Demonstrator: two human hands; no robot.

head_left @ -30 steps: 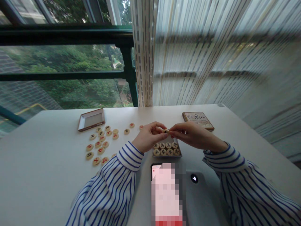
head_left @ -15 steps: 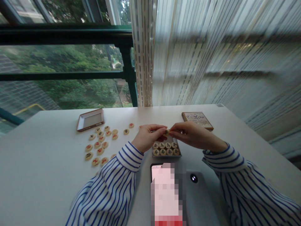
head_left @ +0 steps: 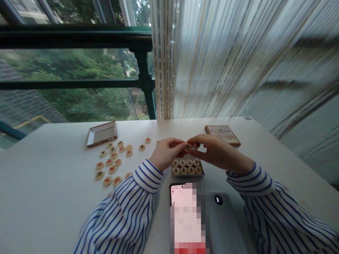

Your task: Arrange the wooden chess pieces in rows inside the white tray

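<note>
Above a small open box (head_left: 202, 174), a round wooden xiangqi piece (head_left: 188, 147) with a black character is held at the fingertips of both hands. My left hand (head_left: 167, 151) pinches it from the left, fingers closed. From the right, the thumb and index finger of my right hand (head_left: 212, 150) close around its edge. Two rows of black-lettered pieces (head_left: 191, 170) lie face up in the near part of the box. The far part is partly hidden by my hands.
Loose red and black pieces (head_left: 113, 169) are scattered on the white table (head_left: 53, 197) at left. Behind them lies an open box tray (head_left: 102, 134). A printed box lid (head_left: 223, 135) lies at back right. A phone (head_left: 185, 211) and a grey device (head_left: 227, 222) are in front.
The piece has turned so its face shows more to me. My right fingers have shifted from a tight pinch at its side to a wider grip around its edge.
</note>
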